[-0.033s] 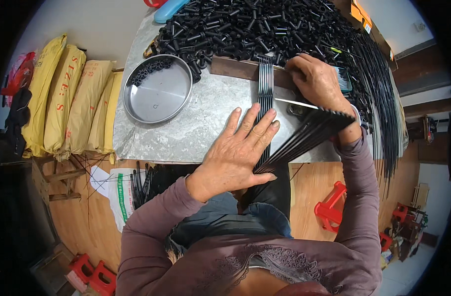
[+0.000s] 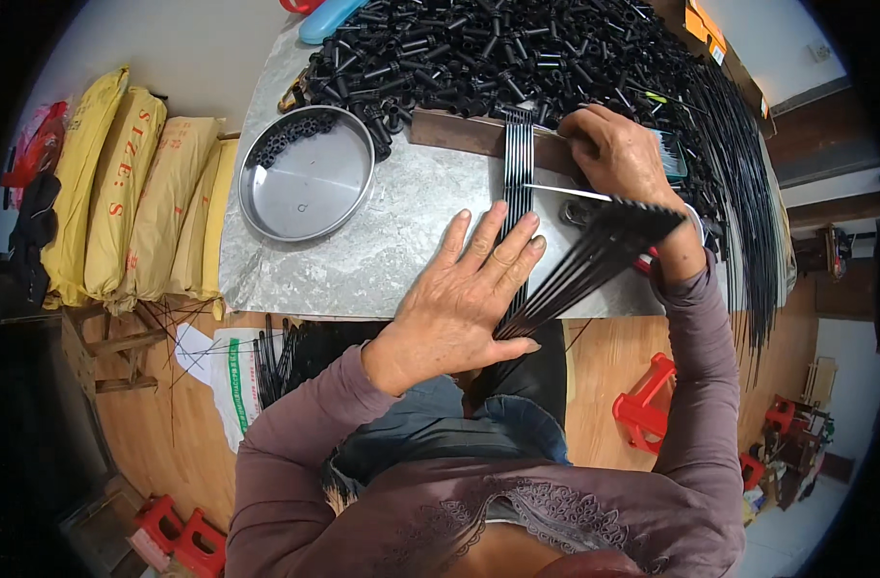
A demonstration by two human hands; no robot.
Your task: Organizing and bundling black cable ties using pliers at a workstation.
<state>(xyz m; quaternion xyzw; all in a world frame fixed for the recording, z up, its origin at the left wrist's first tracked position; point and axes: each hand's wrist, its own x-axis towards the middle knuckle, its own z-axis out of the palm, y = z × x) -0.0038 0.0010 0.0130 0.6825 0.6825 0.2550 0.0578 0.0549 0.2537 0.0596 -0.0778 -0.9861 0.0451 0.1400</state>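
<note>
My left hand (image 2: 473, 284) lies flat, fingers spread, over a row of thin black rods (image 2: 519, 173) set side by side. The rods' far ends rest on a brown bar (image 2: 464, 133). From beneath my left thumb a fan of black rods (image 2: 584, 265) slants up to my right wrist. A thin pale strip (image 2: 565, 191) reaches from the fan's upper edge to the row. My right hand (image 2: 618, 159) is closed, fingers curled by the bar's right end; what they hold, if anything, is hidden. Short black tubes (image 2: 498, 58) are heaped behind the bar.
A round metal pan (image 2: 305, 207) with several small black tubes stands on the grey marbled table (image 2: 363, 275). Long black rods (image 2: 743, 193) hang over the table's right edge. Yellow sacks (image 2: 122, 193) stand at left. A red stool (image 2: 644, 405) is on the floor.
The slanting rods and the pale strip have shifted slightly left, and the strip's tip now reaches the row of rods. Both hands stay nearly in place.
</note>
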